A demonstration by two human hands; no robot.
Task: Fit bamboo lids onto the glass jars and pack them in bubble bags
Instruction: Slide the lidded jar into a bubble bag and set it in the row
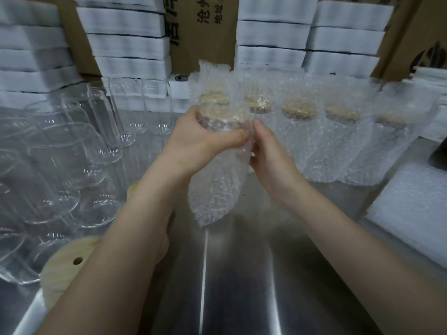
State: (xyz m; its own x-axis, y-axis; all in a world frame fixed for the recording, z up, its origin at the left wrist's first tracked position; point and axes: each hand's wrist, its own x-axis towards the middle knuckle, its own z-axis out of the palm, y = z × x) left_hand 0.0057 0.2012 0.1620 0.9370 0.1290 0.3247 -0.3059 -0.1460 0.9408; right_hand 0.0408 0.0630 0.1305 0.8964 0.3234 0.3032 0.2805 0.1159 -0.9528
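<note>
Jar (217,170) inside bubble bag (212,204), held at centre over smooth steel table (242,274); round bamboo lid (222,114) dim through knobbly clear film. Left hand (200,143) curled round lidded top. Right hand (273,160) gripping bag's side, fingers bent on film. Behind right, row of bagged jars (338,131), upright. Left, bare cylindrical glass jars (72,153). Near left forearm, flat wooden lid (67,262) with small hole. Rear, stacked white foam slabs (125,32).

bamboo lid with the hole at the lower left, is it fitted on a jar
No, the bamboo lid lies on the steel table beside the empty glass jars, not on any of them.
</note>
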